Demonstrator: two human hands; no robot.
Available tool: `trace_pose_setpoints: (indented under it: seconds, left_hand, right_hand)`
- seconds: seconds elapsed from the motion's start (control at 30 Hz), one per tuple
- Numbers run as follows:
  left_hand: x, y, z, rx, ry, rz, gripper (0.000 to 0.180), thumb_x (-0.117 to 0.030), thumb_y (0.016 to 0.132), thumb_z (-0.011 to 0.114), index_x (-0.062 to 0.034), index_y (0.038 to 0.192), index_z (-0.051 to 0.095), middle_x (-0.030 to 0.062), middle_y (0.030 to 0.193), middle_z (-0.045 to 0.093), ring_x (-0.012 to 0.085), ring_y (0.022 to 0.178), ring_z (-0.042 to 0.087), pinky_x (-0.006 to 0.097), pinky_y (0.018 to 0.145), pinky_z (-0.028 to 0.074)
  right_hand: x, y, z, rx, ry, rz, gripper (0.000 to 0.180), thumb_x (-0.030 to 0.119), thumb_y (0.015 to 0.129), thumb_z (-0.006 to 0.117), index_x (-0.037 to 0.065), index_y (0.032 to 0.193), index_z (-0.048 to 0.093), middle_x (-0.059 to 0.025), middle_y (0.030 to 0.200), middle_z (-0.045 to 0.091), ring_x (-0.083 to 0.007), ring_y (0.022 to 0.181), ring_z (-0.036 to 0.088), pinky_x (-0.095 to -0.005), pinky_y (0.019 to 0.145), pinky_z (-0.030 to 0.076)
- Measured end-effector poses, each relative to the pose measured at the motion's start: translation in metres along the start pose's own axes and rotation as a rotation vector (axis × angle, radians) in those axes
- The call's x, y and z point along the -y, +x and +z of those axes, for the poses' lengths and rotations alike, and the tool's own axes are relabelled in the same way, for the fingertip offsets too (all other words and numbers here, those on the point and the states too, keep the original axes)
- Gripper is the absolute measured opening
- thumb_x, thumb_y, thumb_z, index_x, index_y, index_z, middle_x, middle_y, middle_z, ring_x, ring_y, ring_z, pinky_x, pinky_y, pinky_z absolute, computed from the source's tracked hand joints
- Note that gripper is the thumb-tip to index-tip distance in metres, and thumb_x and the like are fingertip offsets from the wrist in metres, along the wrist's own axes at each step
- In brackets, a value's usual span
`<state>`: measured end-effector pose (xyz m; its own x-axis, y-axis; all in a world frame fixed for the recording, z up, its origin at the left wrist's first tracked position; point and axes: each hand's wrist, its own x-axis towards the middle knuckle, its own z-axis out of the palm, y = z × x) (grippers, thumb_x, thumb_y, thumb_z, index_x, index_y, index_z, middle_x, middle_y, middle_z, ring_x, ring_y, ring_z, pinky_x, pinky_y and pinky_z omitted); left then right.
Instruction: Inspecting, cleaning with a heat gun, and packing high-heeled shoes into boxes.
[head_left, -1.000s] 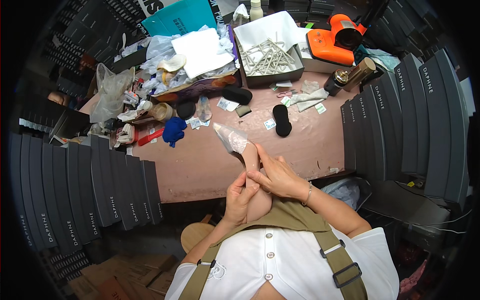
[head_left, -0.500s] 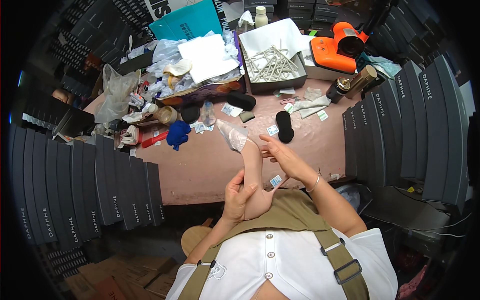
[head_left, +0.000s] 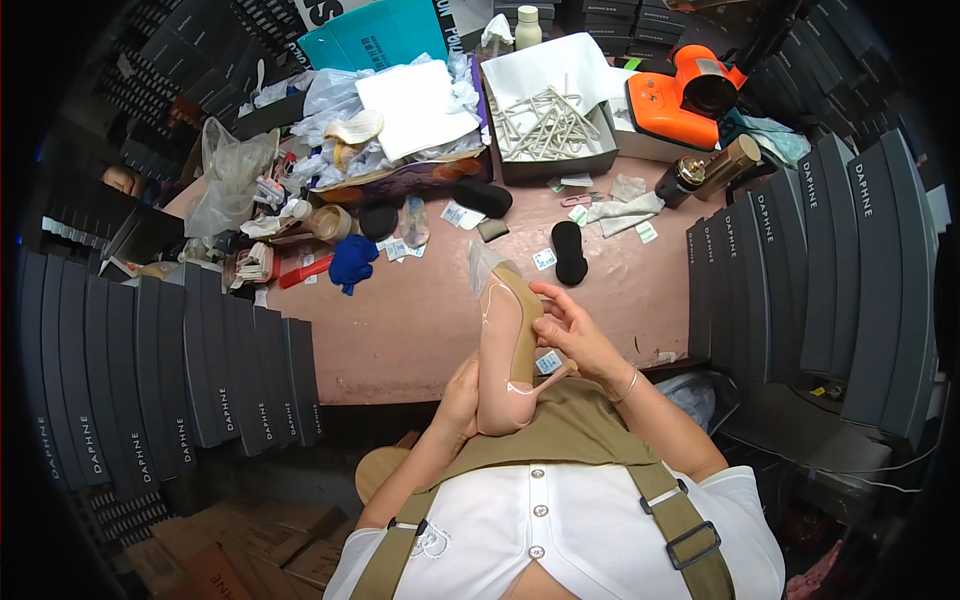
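A pinkish-beige high-heeled shoe [head_left: 500, 345] is held in front of my lap, toe pointing away and its tan sole turned to the right. Clear plastic film [head_left: 487, 262] covers the toe. My left hand [head_left: 461, 398] grips the shoe from the left near the heel end, its fingers partly hidden behind it. On the sole side, my right hand [head_left: 583, 340] has its thumb and fingertips at the edge of the forefoot. The thin heel sticks out to the right, below my right hand.
Dark shoe boxes stand in rows at left [head_left: 160, 360] and right [head_left: 830, 270]. Across the pink table [head_left: 400, 340] are a box of paper sticks [head_left: 550, 160], an orange device [head_left: 670, 105], a blue cloth [head_left: 352, 264], a black pad [head_left: 568, 253] and small labels.
The shoe has rolled so its sole now faces right and shows. My right hand, spread beside the shoe before, has come in against the sole. My left hand still grips the heel end.
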<state>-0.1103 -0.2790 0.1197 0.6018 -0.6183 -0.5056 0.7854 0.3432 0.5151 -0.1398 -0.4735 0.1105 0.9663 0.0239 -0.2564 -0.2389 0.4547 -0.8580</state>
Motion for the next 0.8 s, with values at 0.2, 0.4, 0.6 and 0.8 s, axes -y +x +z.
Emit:
trace_pose_setpoints:
  seconds: [0.2,0.4,0.6,0.8]
  left_hand:
    - [-0.028,0.011,-0.016,0.323,-0.020,-0.207,0.045,-0.027,0.098,0.044,0.0025,0.131,0.040,0.0170,0.118,0.057,0.0232,0.089,0.065,0.034,0.074,0.058]
    - [-0.097,0.019,-0.037,0.300,0.216,-0.309,0.049,-0.023,0.095,0.051,0.0022,0.134,0.036,0.0230,0.114,0.057,0.0280,0.081,0.066,0.038,0.071,0.058]
    - [-0.107,0.024,-0.045,0.279,0.278,-0.304,0.049,-0.026,0.096,0.048,0.0022,0.134,0.037,0.0233,0.113,0.057,0.0285,0.079,0.066,0.037,0.068,0.058]
    - [-0.087,0.032,-0.059,0.244,0.260,-0.358,0.049,-0.026,0.096,0.048,0.0002,0.135,0.038,0.0220,0.112,0.058,0.0282,0.080,0.066,0.037,0.069,0.058]
  right_hand:
    - [0.008,0.002,-0.001,0.059,-0.204,-0.130,0.055,0.014,0.093,0.058,0.002,0.141,0.035,-0.0072,0.121,0.054,-0.0128,0.104,0.054,-0.0269,0.086,0.047]
    - [0.017,0.000,-0.012,0.026,-0.299,0.000,0.048,0.017,0.094,0.055,0.001,0.137,0.041,-0.0105,0.125,0.056,-0.0144,0.099,0.060,-0.0261,0.084,0.047]
    - [0.004,0.008,-0.003,0.056,-0.248,0.092,0.045,0.020,0.097,0.051,0.000,0.137,0.041,-0.0129,0.124,0.056,-0.0155,0.098,0.060,-0.0273,0.083,0.048]
    - [-0.002,0.013,-0.008,0.113,-0.221,0.168,0.047,0.019,0.097,0.052,0.001,0.138,0.040,-0.0122,0.125,0.055,-0.0148,0.099,0.059,-0.0265,0.084,0.048]
